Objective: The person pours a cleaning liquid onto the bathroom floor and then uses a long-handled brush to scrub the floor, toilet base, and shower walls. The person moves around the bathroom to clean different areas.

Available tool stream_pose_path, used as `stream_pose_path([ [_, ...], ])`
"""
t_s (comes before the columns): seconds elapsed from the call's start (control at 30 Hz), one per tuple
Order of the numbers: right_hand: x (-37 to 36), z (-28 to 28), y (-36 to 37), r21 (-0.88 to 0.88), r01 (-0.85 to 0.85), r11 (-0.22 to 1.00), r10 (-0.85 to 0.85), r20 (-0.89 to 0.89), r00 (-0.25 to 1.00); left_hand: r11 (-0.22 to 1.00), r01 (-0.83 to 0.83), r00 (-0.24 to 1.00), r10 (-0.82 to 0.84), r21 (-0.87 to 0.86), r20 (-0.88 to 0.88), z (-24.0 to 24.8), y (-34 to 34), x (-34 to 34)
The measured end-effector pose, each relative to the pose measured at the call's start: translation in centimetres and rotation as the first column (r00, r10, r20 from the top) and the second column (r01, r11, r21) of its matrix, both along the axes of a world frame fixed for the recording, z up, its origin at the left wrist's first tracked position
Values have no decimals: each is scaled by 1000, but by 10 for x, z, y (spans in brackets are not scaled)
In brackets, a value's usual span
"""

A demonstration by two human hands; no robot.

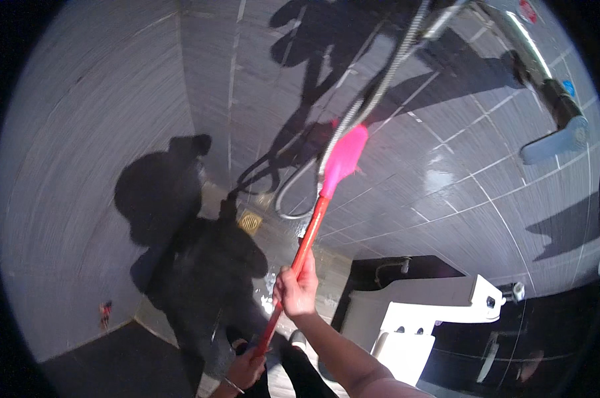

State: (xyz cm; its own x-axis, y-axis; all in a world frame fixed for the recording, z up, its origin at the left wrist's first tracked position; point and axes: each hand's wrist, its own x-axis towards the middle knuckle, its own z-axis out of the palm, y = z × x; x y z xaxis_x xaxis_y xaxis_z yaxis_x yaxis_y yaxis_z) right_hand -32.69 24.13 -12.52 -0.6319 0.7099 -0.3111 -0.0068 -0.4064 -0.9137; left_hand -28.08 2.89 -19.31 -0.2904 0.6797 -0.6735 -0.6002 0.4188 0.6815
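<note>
A long-handled brush with a red stick and a bright pink head (345, 158) slants up and away from me. My right hand (297, 289) is wrapped round the middle of the stick. Lower down, near its bottom end, my left hand (245, 370) grips it too, with a thin bracelet at the wrist. The pink head is up against the grey tiled wall (393, 179), beside a metal shower hose (379, 89) that hangs in a loop. The hose overlaps part of the head, and its bristles are hard to make out.
A white toilet (406, 305) stands at the lower right. A square brass floor drain (249, 222) lies near the wall's foot. Shower fittings with a grey-blue handle (555, 142) jut out at upper right. My dark shadow covers much of the left wall and floor.
</note>
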Motion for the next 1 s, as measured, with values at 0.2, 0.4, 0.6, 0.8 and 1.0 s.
stream_pose_path([
  [0.2, 1, 46, 72, 280, 367, 887, -316, -210, 925, 996, 77, 758, -27, 49, -652, 3, 75, -36],
  [0.4, 59, -102, 51, 356, 306, 883, -395, 209, 895, 946, 122, 863, -251, -302, -439, -34, 31, 30],
  [0.6, 21, 43, 77, 452, 221, 864, -246, -4, 969, 991, 54, 754, -120, -121, -646, -9, 86, 3],
  [0.8, 95, -80, 62, 489, 34, 872, -221, 331, 917, 968, 85, 940, -156, -237, -303, -52, 49, 116],
  [1.0, 79, 103, 113, 476, 263, 839, -283, -29, 959, 998, 62, 698, -39, 7, -715, 33, 139, 53],
])
